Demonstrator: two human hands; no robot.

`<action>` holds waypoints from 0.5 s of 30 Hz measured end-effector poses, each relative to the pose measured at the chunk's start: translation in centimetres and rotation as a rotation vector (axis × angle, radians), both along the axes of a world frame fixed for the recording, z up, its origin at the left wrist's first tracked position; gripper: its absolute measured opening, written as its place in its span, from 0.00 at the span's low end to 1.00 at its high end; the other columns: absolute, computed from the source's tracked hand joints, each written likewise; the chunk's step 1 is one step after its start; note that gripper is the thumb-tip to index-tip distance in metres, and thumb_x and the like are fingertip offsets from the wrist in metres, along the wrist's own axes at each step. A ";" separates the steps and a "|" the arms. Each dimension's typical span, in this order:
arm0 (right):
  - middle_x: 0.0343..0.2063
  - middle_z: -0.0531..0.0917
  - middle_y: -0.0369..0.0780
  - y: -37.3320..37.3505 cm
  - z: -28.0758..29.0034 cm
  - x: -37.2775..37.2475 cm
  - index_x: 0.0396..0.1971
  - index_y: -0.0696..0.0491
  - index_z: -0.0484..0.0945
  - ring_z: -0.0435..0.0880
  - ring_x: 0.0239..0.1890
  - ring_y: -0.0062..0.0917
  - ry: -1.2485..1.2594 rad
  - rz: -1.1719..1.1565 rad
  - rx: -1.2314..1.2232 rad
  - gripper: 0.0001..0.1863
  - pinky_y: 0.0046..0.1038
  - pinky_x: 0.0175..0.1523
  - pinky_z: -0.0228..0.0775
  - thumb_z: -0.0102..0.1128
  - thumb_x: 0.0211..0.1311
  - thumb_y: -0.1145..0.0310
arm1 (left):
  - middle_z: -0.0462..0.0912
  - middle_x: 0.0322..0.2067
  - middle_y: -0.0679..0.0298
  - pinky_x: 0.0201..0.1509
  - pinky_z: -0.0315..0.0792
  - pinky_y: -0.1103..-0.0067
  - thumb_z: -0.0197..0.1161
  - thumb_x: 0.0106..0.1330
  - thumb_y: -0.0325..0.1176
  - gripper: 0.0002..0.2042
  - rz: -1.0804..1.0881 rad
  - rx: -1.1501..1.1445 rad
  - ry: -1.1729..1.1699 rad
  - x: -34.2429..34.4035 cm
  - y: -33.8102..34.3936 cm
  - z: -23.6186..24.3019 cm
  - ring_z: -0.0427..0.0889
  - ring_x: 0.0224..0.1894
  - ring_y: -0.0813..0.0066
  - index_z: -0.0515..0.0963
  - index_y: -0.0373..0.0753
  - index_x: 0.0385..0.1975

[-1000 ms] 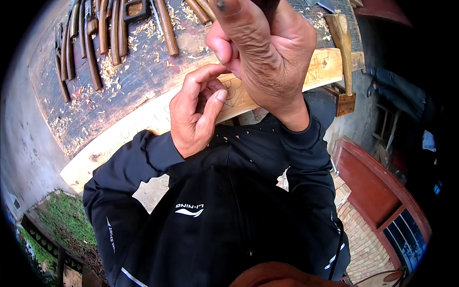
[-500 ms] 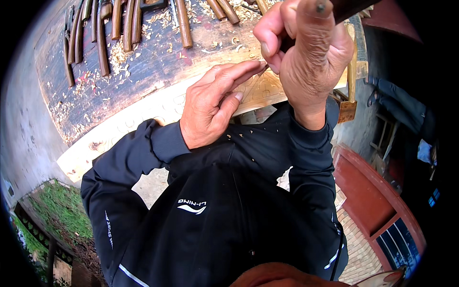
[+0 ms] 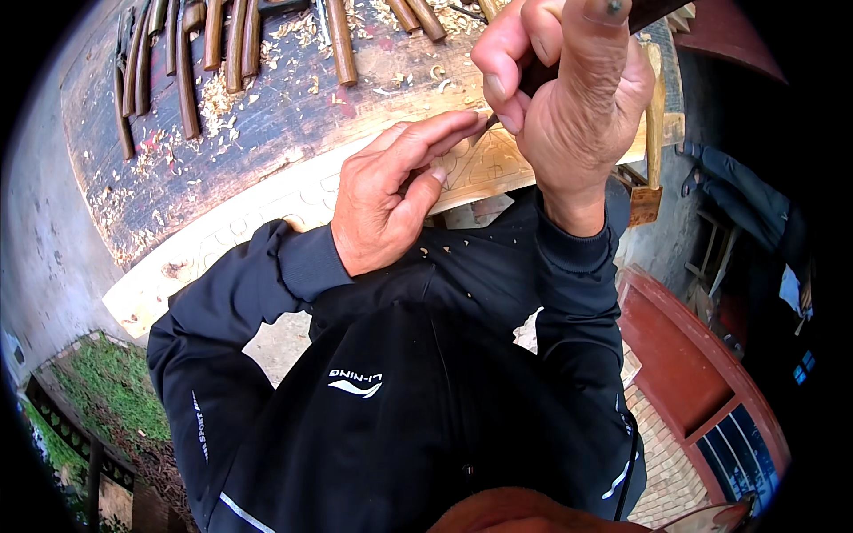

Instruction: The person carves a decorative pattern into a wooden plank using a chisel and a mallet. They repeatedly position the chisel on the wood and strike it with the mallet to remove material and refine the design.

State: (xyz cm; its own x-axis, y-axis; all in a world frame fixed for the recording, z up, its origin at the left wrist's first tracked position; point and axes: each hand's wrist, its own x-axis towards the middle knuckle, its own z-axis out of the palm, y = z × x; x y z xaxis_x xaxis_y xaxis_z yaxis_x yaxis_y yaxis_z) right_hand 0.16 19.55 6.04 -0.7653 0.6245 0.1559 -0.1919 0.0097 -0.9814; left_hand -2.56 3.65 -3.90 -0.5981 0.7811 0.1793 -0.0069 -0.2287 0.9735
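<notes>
My right hand (image 3: 582,98) is closed around a dark-handled carving knife (image 3: 656,11), whose handle sticks out at the upper right. Its narrow tip points down at a pale wooden board (image 3: 244,226) with curved outlines drawn on it. On that board rests my left hand (image 3: 382,195), its fingers stretched toward the knife and the index fingertip close beside the blade. The left thumb lies apart, lower down. Whether the fingertip touches the blade I cannot tell, and most of the blade is hidden by my right fingers.
Several wooden-handled tools (image 3: 235,44) lie along the far side of the dark worktable (image 3: 284,115), among wood shavings (image 3: 218,102). A wooden-handled hammer (image 3: 655,124) stands at the board's right end. A reddish-brown cabinet-like object (image 3: 684,355) is at the lower right.
My left hand has shifted slightly left, and a little more of the knife's tip shows beside its fingertip. My right hand keeps its grip, nearly in place.
</notes>
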 end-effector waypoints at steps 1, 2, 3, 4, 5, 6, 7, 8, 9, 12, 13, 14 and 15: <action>0.15 0.75 0.38 0.0 0.0 0.0 0.24 0.50 0.69 0.68 0.13 0.15 0.006 0.003 0.001 0.32 0.19 0.20 0.55 0.58 0.79 0.38 | 0.89 0.57 0.53 0.63 0.79 0.72 0.56 0.65 0.14 0.28 -0.003 -0.006 0.012 0.0 0.0 0.0 0.89 0.57 0.59 0.78 0.32 0.67; 0.15 0.75 0.38 0.0 0.0 0.0 0.24 0.50 0.69 0.68 0.13 0.15 0.013 0.005 0.001 0.32 0.19 0.20 0.55 0.58 0.79 0.38 | 0.89 0.57 0.53 0.63 0.79 0.72 0.56 0.65 0.14 0.28 -0.006 -0.013 0.024 0.0 0.0 0.0 0.89 0.57 0.59 0.78 0.33 0.67; 0.15 0.75 0.38 0.1 -0.1 0.0 0.24 0.51 0.69 0.68 0.13 0.15 0.011 0.007 0.020 0.32 0.19 0.20 0.55 0.58 0.79 0.38 | 0.89 0.57 0.53 0.63 0.79 0.72 0.56 0.65 0.14 0.28 -0.004 -0.013 0.024 0.0 0.0 0.0 0.89 0.57 0.59 0.78 0.33 0.67; 0.15 0.75 0.38 0.1 -0.1 0.0 0.24 0.51 0.69 0.68 0.13 0.15 0.010 0.006 0.022 0.32 0.19 0.20 0.55 0.58 0.79 0.38 | 0.89 0.57 0.53 0.62 0.79 0.72 0.56 0.65 0.14 0.28 -0.003 -0.014 0.025 0.0 0.0 0.0 0.89 0.57 0.59 0.78 0.33 0.67; 0.15 0.75 0.38 0.1 -0.1 -0.1 0.24 0.51 0.69 0.68 0.13 0.15 0.009 0.005 0.024 0.32 0.19 0.20 0.55 0.57 0.79 0.38 | 0.89 0.57 0.54 0.62 0.79 0.72 0.56 0.65 0.14 0.28 -0.001 -0.016 0.025 0.0 0.0 0.0 0.89 0.57 0.60 0.78 0.33 0.67; 0.15 0.75 0.38 -0.1 0.1 -0.2 0.24 0.51 0.69 0.67 0.13 0.15 0.010 0.000 0.009 0.32 0.19 0.19 0.55 0.57 0.79 0.38 | 0.89 0.57 0.54 0.62 0.79 0.72 0.56 0.64 0.14 0.28 0.000 -0.017 0.026 0.0 0.0 0.0 0.89 0.57 0.60 0.78 0.33 0.67; 0.15 0.75 0.38 -0.1 0.1 -0.2 0.24 0.51 0.70 0.67 0.13 0.15 0.016 0.000 -0.004 0.32 0.19 0.19 0.55 0.57 0.80 0.38 | 0.89 0.57 0.54 0.62 0.79 0.72 0.56 0.64 0.14 0.28 0.001 -0.019 0.027 0.0 0.0 0.0 0.89 0.56 0.60 0.78 0.33 0.67; 0.15 0.75 0.38 -0.2 0.1 -0.2 0.24 0.51 0.70 0.67 0.13 0.15 0.022 0.001 -0.017 0.32 0.19 0.19 0.55 0.57 0.80 0.38 | 0.89 0.57 0.54 0.62 0.79 0.72 0.56 0.64 0.14 0.28 0.003 -0.021 0.028 0.0 0.0 0.0 0.89 0.56 0.60 0.78 0.33 0.67; 0.15 0.75 0.38 -0.1 -0.1 -0.1 0.25 0.51 0.70 0.67 0.13 0.15 0.034 0.006 -0.028 0.31 0.19 0.19 0.54 0.57 0.80 0.39 | 0.89 0.57 0.54 0.62 0.79 0.73 0.56 0.64 0.14 0.28 -0.002 -0.020 0.021 0.0 0.0 0.0 0.89 0.56 0.60 0.78 0.33 0.67; 0.15 0.75 0.38 0.6 -0.8 0.2 0.25 0.51 0.70 0.67 0.13 0.14 0.071 0.079 0.058 0.31 0.19 0.19 0.54 0.57 0.80 0.39 | 0.89 0.57 0.53 0.62 0.79 0.73 0.56 0.64 0.14 0.28 -0.010 -0.019 0.002 0.0 -0.1 0.0 0.89 0.56 0.60 0.78 0.33 0.67; 0.15 0.75 0.38 0.6 -0.8 0.2 0.25 0.51 0.70 0.67 0.13 0.14 0.066 0.081 0.059 0.31 0.19 0.19 0.54 0.58 0.80 0.39 | 0.89 0.57 0.53 0.62 0.79 0.73 0.56 0.64 0.14 0.28 -0.008 -0.019 -0.003 0.0 -0.1 0.0 0.89 0.56 0.60 0.78 0.33 0.67; 0.15 0.75 0.38 0.6 -0.7 0.1 0.25 0.51 0.70 0.67 0.13 0.14 0.062 0.084 0.060 0.31 0.19 0.19 0.54 0.58 0.80 0.39 | 0.89 0.57 0.53 0.62 0.79 0.73 0.56 0.64 0.14 0.28 -0.007 -0.019 -0.008 0.1 -0.1 0.0 0.89 0.56 0.60 0.78 0.33 0.67; 0.15 0.75 0.38 0.2 -0.3 0.0 0.25 0.51 0.70 0.67 0.13 0.14 0.039 0.057 0.014 0.31 0.18 0.19 0.54 0.58 0.79 0.39 | 0.89 0.57 0.53 0.62 0.79 0.73 0.56 0.64 0.13 0.28 -0.004 -0.017 0.000 0.0 -0.1 0.0 0.89 0.56 0.59 0.78 0.32 0.67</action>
State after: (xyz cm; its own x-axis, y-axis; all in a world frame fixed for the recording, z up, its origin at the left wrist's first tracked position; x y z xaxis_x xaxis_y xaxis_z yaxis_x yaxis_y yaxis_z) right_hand 0.17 19.78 5.77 -0.7925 0.5779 0.1947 -0.2306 0.0115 -0.9730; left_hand -2.52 3.57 -3.89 -0.5946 0.7867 0.1659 -0.0074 -0.2116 0.9773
